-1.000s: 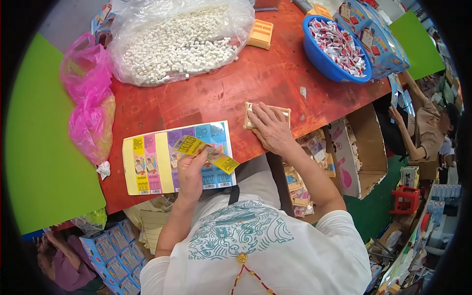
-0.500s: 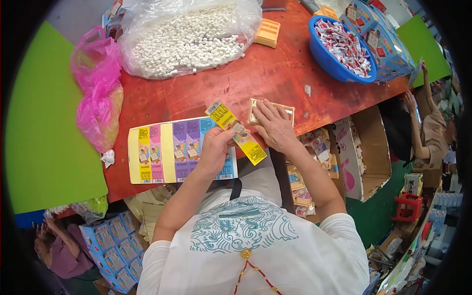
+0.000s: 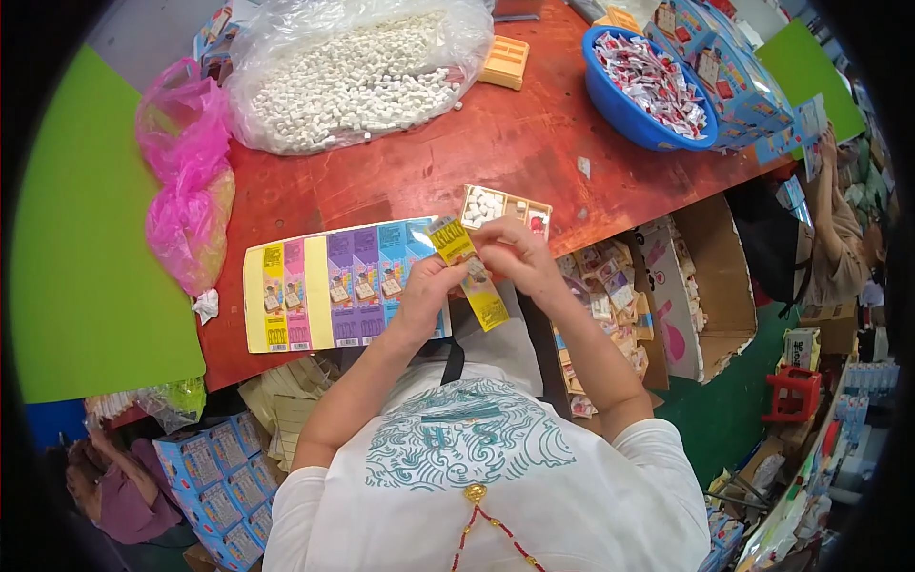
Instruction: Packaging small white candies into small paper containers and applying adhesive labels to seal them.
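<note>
A long yellow sticker label [image 3: 489,310] slants in front of me, with a printed picture in its middle. My left hand [image 3: 431,294] is closed on its left edge, thumb on top. At the label's right edge, my right hand [image 3: 522,259] has curled fingers pinched against it; the fingertips are partly hidden. Just beyond the right hand lies a small cream tray [image 3: 507,202] holding white cubes [image 3: 483,207] in one compartment and a red-and-white packet [image 3: 537,222] in another. Under my left forearm spreads a sheet of yellow, pink, purple and blue labels [image 3: 319,291].
A clear bag of white cubes [image 3: 353,86] lies across the red table [image 3: 381,181]. A blue basin of small packets [image 3: 653,86] and a closed cream case [image 3: 505,63] stand farther back. Pink plastic bags [image 3: 186,191] lie left. Cartons [image 3: 729,286] hold filled trays at lower right.
My right hand has come off the tray and moved to the label's edge, uncovering the tray's contents. The left hand still holds the label, now more upright.
</note>
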Demonstrator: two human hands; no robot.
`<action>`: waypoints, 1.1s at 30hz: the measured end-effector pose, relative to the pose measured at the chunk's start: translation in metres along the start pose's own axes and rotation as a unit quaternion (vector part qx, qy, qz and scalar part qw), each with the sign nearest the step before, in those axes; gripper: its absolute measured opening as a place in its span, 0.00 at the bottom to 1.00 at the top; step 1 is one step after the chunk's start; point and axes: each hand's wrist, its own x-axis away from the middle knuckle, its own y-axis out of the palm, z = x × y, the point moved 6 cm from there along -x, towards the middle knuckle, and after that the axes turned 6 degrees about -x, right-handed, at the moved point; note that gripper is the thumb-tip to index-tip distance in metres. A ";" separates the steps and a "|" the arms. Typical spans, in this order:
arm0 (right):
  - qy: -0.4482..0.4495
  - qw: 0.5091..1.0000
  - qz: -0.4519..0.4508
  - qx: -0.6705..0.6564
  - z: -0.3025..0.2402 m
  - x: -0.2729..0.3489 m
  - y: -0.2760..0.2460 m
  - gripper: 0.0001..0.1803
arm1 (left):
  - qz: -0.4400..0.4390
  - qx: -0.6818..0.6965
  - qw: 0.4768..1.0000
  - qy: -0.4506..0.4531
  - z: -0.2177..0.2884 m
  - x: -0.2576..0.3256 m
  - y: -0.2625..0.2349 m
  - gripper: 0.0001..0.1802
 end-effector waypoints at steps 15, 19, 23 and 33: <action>0.081 0.954 0.174 -0.230 -0.014 0.026 -0.068 0.09 | 0.105 -0.557 0.749 0.342 0.043 -0.013 0.037 0.20; 0.069 0.942 0.195 -0.266 0.005 0.009 -0.081 0.09 | 0.100 -0.681 0.611 0.391 0.030 -0.023 0.046 0.20; 0.096 0.927 0.184 -0.312 0.018 0.000 -0.070 0.09 | 0.100 -0.395 0.878 0.250 0.027 -0.024 0.032 0.20; 0.102 0.932 0.209 -0.279 0.036 -0.004 -0.068 0.07 | 0.016 -0.145 0.989 0.004 -0.015 -0.026 0.043 0.10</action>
